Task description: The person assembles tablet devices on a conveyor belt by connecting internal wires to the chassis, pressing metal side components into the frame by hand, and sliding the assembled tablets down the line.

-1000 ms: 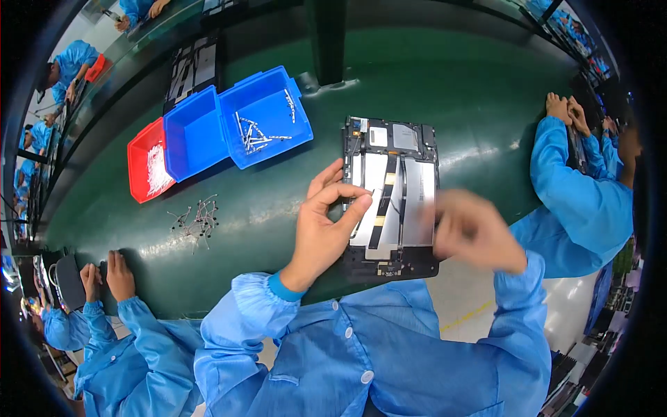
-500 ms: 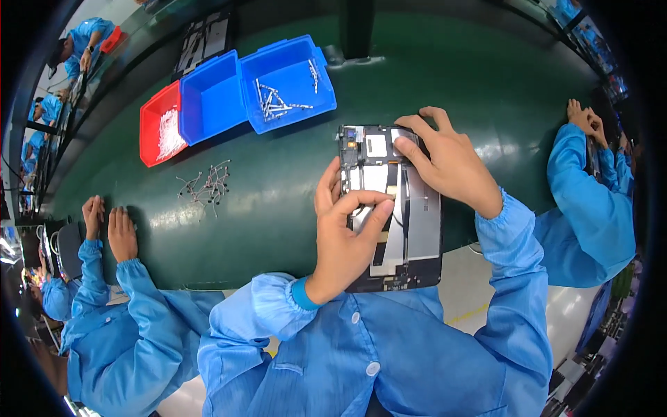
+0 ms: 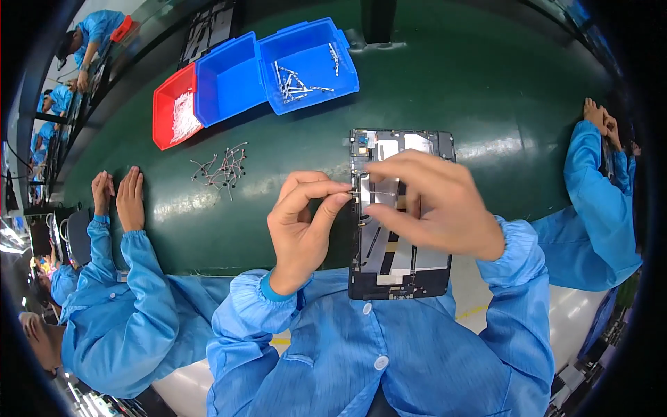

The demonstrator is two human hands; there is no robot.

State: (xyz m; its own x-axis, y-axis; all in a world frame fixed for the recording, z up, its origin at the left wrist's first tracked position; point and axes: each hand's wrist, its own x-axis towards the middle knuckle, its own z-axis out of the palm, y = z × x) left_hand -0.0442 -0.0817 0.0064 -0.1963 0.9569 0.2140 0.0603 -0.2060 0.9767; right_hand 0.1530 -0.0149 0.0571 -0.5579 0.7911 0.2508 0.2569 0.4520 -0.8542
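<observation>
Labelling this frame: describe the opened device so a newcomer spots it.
From the green bench, go to its near edge before the wearer's torso. The opened device there is black-framed, with silver panels. Unlike the similar panel beyond the blue bins, it lies partly beneath the wearer's right hand.

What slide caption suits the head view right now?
Left hand pinches a thin strand at the left edge of an opened tablet, right hand spread above it, blue bins beyond.

No readable text, labels or numbers; no legible signs either
</observation>
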